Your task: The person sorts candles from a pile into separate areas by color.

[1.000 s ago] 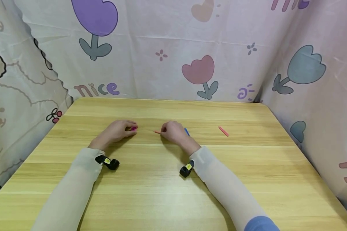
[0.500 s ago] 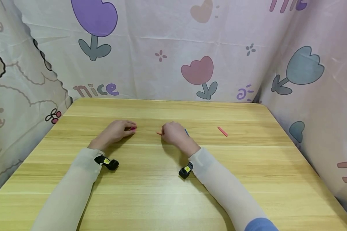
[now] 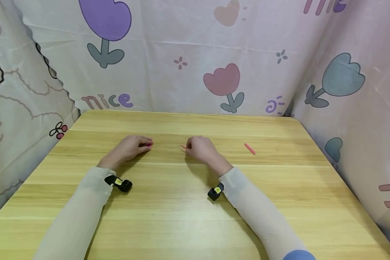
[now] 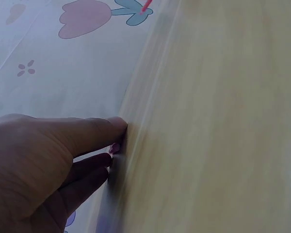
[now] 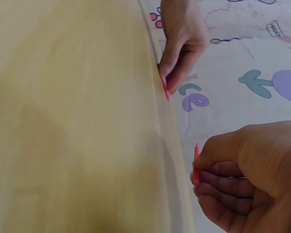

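My left hand point(image 3: 130, 146) rests low over the left-middle of the table, thumb and fingers pinching a magenta stick point(image 3: 148, 144). In the right wrist view this magenta stick point(image 5: 165, 87) lies along the tabletop under the fingertips. My right hand point(image 3: 201, 148) pinches a thin red crayon point(image 5: 196, 162) with a narrow pointed tip, held between thumb and fingers. From the head view only the front end of the red crayon point(image 3: 183, 147) sticks out to the left of the hand. The left wrist view shows the left hand point(image 4: 53, 160) mostly covering its stick.
A pink stick point(image 3: 249, 148) lies on the wooden table point(image 3: 169, 202) to the right of my right hand. A printed cloth point(image 3: 162, 83) hangs along the far edge and both sides. Each wrist carries a small black camera point(image 3: 216, 192).
My right hand has shifted slightly right with the red crayon, whose tip now tilts up more. A blue stick beside that hand has gone out of sight. The left hand has hardly moved.
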Tool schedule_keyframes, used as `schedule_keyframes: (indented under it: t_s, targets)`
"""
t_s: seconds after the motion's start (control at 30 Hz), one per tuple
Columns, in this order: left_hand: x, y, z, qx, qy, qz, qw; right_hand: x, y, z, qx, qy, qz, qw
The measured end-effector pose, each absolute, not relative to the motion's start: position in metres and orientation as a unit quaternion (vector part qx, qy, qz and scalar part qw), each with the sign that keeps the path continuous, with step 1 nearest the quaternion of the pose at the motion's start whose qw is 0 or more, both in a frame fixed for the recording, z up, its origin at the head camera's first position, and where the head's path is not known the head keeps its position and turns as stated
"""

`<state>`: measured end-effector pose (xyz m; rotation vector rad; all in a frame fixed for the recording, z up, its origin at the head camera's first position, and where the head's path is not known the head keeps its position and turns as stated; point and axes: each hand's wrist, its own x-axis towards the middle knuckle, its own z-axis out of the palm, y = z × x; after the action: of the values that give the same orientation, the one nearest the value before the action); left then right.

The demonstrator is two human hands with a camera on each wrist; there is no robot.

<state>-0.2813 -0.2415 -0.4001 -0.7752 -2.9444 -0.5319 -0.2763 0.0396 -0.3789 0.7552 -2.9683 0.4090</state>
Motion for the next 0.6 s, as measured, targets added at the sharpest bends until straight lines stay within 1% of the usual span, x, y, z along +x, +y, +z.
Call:
schedule_keyframes:
  t_s: [0.4, 0.6]
  targets:
    - [-0.283, -0.243, -0.403, -0.252, -0.953, -0.165, 0.032, -0.276, 0.072, -0.371, 0.213, -0.955, 0.201, 0.047]
    - [-0.283, -0.241, -0.402, -0.253, -0.953, -0.165, 0.033, -0.273, 0.093, -0.367, 0.2, -0.952, 0.226, 0.048]
